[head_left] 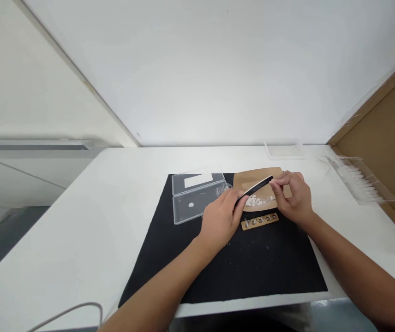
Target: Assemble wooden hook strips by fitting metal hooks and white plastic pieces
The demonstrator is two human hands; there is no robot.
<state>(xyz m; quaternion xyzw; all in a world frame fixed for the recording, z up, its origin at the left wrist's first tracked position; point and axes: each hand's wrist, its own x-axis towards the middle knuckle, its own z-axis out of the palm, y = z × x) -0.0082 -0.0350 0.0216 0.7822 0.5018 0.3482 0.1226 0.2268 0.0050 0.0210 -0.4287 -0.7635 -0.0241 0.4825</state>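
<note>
My left hand (221,216) is closed around one end of a slim black nail file (259,186) with a pale edge, which slants up to the right. Close to the file's far tip, my right hand (292,196) has thumb and fingers pinched together; whatever is between them is too small to make out. Beneath the file, a brown paper sheet (253,177) carries a heap of small white pieces (257,201). Just in front lies a brown strip (260,222) with several small shiny metal parts in a row.
A hinged clear plastic box (192,203) lies open on the black mat (253,267), with clear pieces in one corner. A shallow clear tray (285,151) sits at the back. On the right, a clear case (362,180) holds rows of pale pieces near a brown board (387,120).
</note>
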